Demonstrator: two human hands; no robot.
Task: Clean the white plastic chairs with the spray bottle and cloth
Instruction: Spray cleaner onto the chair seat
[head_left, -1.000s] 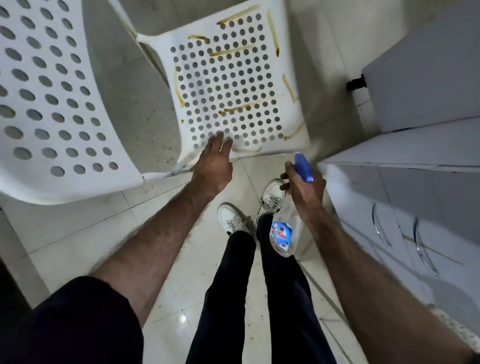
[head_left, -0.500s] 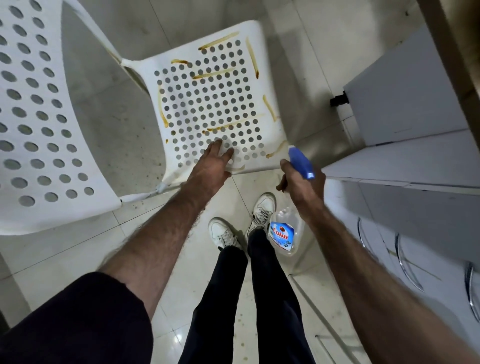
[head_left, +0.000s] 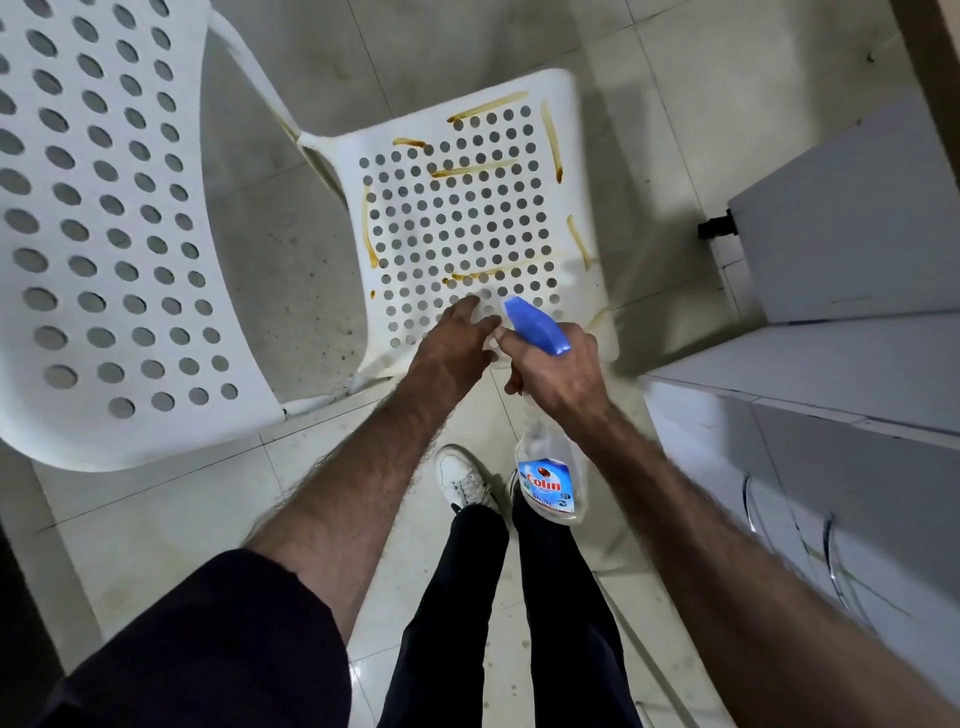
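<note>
A white perforated chair seat (head_left: 467, 218) lies ahead of me, streaked with several yellow-brown stains. My left hand (head_left: 452, 348) rests on its near edge with the fingers laid flat over the holes. My right hand (head_left: 556, 374) grips the neck of a clear spray bottle (head_left: 550, 467) with a blue trigger head (head_left: 535, 325), which points over the seat's near edge. The two hands almost touch. No cloth is visible.
The perforated backrest of the white chair (head_left: 104, 234) fills the left. Grey cabinets (head_left: 831, 415) with metal handles stand close on the right. My legs and white shoes (head_left: 462, 478) stand on the tiled floor (head_left: 156, 519) below the hands.
My right hand has carried the spray bottle up and left, from beside the seat to over its near edge, close to the left hand. The left hand stays on the seat.
</note>
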